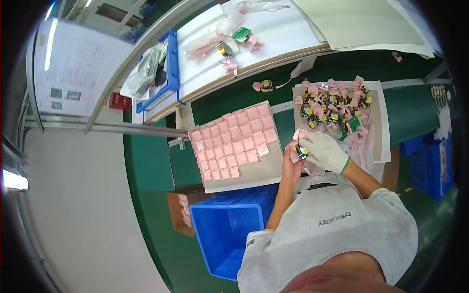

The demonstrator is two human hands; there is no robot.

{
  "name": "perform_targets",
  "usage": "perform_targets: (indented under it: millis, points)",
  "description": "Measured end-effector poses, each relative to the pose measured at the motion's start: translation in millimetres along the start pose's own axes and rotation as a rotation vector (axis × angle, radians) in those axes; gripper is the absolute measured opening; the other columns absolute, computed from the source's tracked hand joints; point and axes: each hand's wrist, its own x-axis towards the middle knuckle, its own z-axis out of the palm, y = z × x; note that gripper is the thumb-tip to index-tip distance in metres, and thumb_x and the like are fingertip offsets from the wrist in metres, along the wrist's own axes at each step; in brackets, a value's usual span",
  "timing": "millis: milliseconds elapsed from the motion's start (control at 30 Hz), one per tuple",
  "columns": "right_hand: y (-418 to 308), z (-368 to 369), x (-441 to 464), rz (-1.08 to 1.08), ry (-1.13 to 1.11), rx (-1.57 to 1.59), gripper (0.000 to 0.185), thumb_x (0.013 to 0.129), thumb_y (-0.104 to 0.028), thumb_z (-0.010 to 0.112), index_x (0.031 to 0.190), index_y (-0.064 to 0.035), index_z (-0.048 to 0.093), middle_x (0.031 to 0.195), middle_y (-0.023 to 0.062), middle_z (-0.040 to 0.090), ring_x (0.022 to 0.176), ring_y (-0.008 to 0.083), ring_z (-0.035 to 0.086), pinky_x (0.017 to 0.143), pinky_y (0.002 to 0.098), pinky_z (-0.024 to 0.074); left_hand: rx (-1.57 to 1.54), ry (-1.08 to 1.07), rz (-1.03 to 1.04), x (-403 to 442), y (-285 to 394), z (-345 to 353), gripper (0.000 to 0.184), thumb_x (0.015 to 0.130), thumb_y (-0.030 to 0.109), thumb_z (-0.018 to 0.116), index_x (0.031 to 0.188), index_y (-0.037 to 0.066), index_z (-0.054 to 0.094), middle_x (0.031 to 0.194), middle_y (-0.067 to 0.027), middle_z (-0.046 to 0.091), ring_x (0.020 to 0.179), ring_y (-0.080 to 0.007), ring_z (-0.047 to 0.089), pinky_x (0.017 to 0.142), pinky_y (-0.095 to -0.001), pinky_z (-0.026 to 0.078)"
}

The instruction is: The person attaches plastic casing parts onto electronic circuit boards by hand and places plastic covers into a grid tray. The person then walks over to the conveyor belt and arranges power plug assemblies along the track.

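My bare left hand [291,170] is closed around a pink plastic housing [294,155] in front of my chest. A small circuit board [301,152] with yellow and black parts sits at the housing, under the fingers of my right hand [323,152]. That hand wears a white knit glove, and its fingers are pinched on the board. Another pink piece [299,135] shows just beyond the fingertips. Left of my hands, a board [251,173] carries rows of pink housings [227,139]. To the right, a pile of circuit boards with pink plug parts [334,105] lies on a white-edged tray [383,122].
A blue bin [227,239] stands below the bench, beside a cardboard box [181,219] of pink parts. A raised shelf [288,29] holds loose boards and a blue tray [171,68] with plastic bags. More blue crates [430,168] are at right.
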Motion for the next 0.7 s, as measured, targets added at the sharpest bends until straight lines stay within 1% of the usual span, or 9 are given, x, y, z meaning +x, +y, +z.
perform_targets:
  millis: [33, 67, 167, 300, 367, 400, 500, 633, 700]
  points:
    - [2.5, 1.0, -0.3, -0.081, 0.066, -0.043, 0.043, 0.08, -0.022, 0.066, 0.119, -0.0083, 0.053, 0.106, 0.0112, 0.056, 0.099, 0.0316, 0.057, 0.077, 0.043, 0.0484, 0.033, -0.001, 0.015, 0.4, 2.5, 5.8, 0.042, 0.1, 0.042, 0.039, 0.13, 0.013, 0.046, 0.125, -0.0051, 0.055, 0.11, -0.0185, 0.055, 0.091, -0.0346, 0.046]
    - [5.1, 1.2, -0.3, -0.071, 0.077, -0.044, 0.043, 0.08, -0.022, 0.066, 0.119, -0.0083, 0.053, 0.106, 0.0112, 0.056, 0.099, 0.0316, 0.057, 0.077, 0.043, 0.0484, 0.064, 0.0, 0.033, 0.4, 5.9, 12.6, 0.041, 0.1, 0.041, 0.039, 0.128, 0.012, 0.046, 0.124, -0.0057, 0.055, 0.108, -0.018, 0.055, 0.09, -0.0338, 0.047]
    - [9.1, 6.3, -4.2, 0.018, 0.081, 0.199, 0.051, 0.073, -0.017, 0.07, 0.119, -0.0045, 0.052, 0.114, 0.0137, 0.052, 0.106, 0.0339, 0.052, 0.089, 0.0428, 0.0444, 0.167, -0.003, 0.043, -0.4, 10.6, 13.0, 0.039, 0.1, 0.042, 0.04, 0.125, 0.013, 0.048, 0.119, -0.0053, 0.056, 0.105, -0.0165, 0.056, 0.088, -0.0329, 0.047]
    - [12.5, 14.9, -12.4, 0.015, 0.315, 0.264, 0.049, 0.073, -0.013, 0.068, 0.119, -0.0048, 0.053, 0.115, 0.0146, 0.053, 0.108, 0.0347, 0.052, 0.092, 0.0429, 0.044, 0.261, -0.015, 0.003, 7.7, 9.0, 16.4, 0.039, 0.099, 0.046, 0.04, 0.12, 0.015, 0.051, 0.11, -0.0021, 0.059, 0.099, -0.013, 0.057, 0.083, -0.0311, 0.048]
    - [9.5, 20.3, -16.0, 0.029, 0.307, 0.224, 0.047, 0.074, -0.014, 0.067, 0.118, -0.0041, 0.053, 0.116, 0.0144, 0.053, 0.109, 0.0339, 0.052, 0.093, 0.0427, 0.0437, 0.216, 0.004, -0.093, 9.1, 4.4, 17.4, 0.039, 0.099, 0.049, 0.04, 0.116, 0.016, 0.052, 0.104, 0.0009, 0.061, 0.091, -0.0101, 0.059, 0.075, -0.0279, 0.05]
    - [5.9, 21.9, -17.2, 0.037, 0.292, 0.187, 0.046, 0.075, -0.016, 0.066, 0.117, -0.0035, 0.054, 0.116, 0.0141, 0.054, 0.11, 0.033, 0.052, 0.094, 0.0425, 0.0434, 0.219, 0.003, -0.096, 9.5, 2.3, 17.9, 0.039, 0.099, 0.049, 0.04, 0.116, 0.016, 0.052, 0.104, 0.0009, 0.061, 0.091, -0.0101, 0.059, 0.075, -0.0279, 0.05]
    - [4.1, 20.9, -17.7, 0.034, 0.324, 0.146, 0.044, 0.075, -0.017, 0.065, 0.116, -0.0026, 0.055, 0.117, 0.0139, 0.054, 0.111, 0.0322, 0.052, 0.095, 0.0423, 0.043, 0.116, 0.027, -0.048, 17.7, 0.3, 20.5, 0.042, 0.096, 0.055, 0.041, 0.114, 0.018, 0.053, 0.096, 0.0042, 0.062, 0.078, -0.0073, 0.061, 0.06, -0.0215, 0.049]
    - [3.5, 16.3, -22.7, 0.018, 0.399, 0.138, 0.043, 0.074, -0.015, 0.064, 0.115, -0.0022, 0.056, 0.116, 0.0142, 0.054, 0.111, 0.0328, 0.052, 0.095, 0.0425, 0.0427, 0.201, 0.06, -0.072, 14.5, 6.4, 34.6, 0.045, 0.095, 0.057, 0.041, 0.111, 0.018, 0.054, 0.093, 0.0049, 0.063, 0.071, -0.0057, 0.061, 0.05, -0.0179, 0.046]
    - [4.6, 14.6, -24.3, 0.02, 0.407, 0.133, 0.043, 0.074, -0.014, 0.064, 0.114, -0.002, 0.056, 0.115, 0.0143, 0.055, 0.11, 0.0334, 0.051, 0.096, 0.0428, 0.0426, 0.21, 0.019, -0.097, 18.3, 10.0, 30.4, 0.045, 0.095, 0.057, 0.042, 0.11, 0.017, 0.055, 0.093, 0.0042, 0.064, 0.073, -0.0059, 0.062, 0.05, -0.0188, 0.047]
